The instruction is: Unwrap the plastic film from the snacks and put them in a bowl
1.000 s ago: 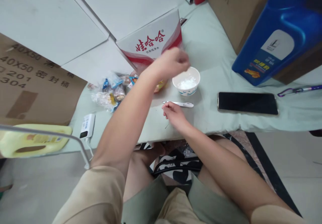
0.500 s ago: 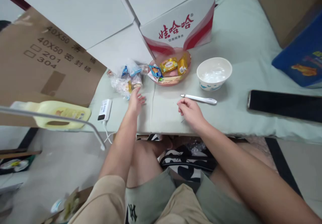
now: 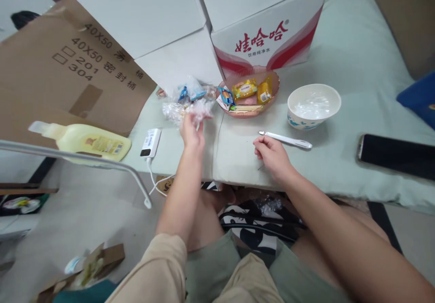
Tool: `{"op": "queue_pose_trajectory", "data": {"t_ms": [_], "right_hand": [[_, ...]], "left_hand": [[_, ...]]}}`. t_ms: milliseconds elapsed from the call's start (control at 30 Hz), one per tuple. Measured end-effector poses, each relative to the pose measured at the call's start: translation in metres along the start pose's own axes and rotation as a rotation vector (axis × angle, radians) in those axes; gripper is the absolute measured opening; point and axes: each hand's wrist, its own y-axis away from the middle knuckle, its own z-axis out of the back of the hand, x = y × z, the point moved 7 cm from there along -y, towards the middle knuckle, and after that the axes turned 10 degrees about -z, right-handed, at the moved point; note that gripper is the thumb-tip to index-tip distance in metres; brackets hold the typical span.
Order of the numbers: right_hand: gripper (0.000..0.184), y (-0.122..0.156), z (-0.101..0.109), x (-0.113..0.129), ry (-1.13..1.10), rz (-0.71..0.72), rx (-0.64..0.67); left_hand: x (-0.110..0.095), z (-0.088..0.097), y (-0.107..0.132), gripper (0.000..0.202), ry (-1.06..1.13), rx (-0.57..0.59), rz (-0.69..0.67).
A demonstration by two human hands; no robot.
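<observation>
My left hand (image 3: pixel 192 131) has its fingers closed on a crinkled clear plastic wrapper (image 3: pixel 201 109) at the front of a pile of wrapped snacks (image 3: pixel 185 93). What lies inside that wrapper is blurred. Over the pale green tabletop, my right hand (image 3: pixel 273 157) is pinched, thumb against fingers. A thin dark sliver (image 3: pixel 261 168) shows just below it; whether the fingers hold it cannot be made out. Right behind these fingers lies a slim white tool with a metal tip (image 3: pixel 288 140). A pink transparent bowl (image 3: pixel 249 114) holds yellow and blue packets behind both hands.
A white paper bowl (image 3: pixel 307 122) with clear plastic inside stands right of the pink bowl. Further right lies a black phone (image 3: pixel 397 155). A white power bank (image 3: pixel 151 143) with a cable and a yellow bottle (image 3: pixel 98 142) are at left. White boxes (image 3: pixel 268 44) stand behind.
My left hand has moved forward into the snack pile and closed on a clear wrapper. The right hand keeps its pinch beside the white tool. The whole view has shifted left.
</observation>
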Motion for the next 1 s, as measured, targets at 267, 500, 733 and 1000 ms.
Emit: {"op": "queue_pose_trajectory", "data": {"t_ms": [267,500,733,1000], "right_hand": [[0.017,0.014,0.012,0.010,0.229,0.316,-0.112],[0.018,0.017,0.008,0.011,0.567,0.541,-0.084],[0.053,0.015,0.014,0.012,0.638,0.603,-0.290],[0.019,0.025,0.007,0.025,0.603,0.735,-0.260]], "left_hand": [[0.030,0.006,0.075,0.043,-0.233,0.620,-0.024],[0.040,-0.030,0.114,0.032,-0.464,1.112,-0.268],[0.029,-0.027,0.124,0.046,-0.540,1.282,-0.435],[0.049,-0.015,0.117,0.091,-0.485,1.207,-0.353]]}}
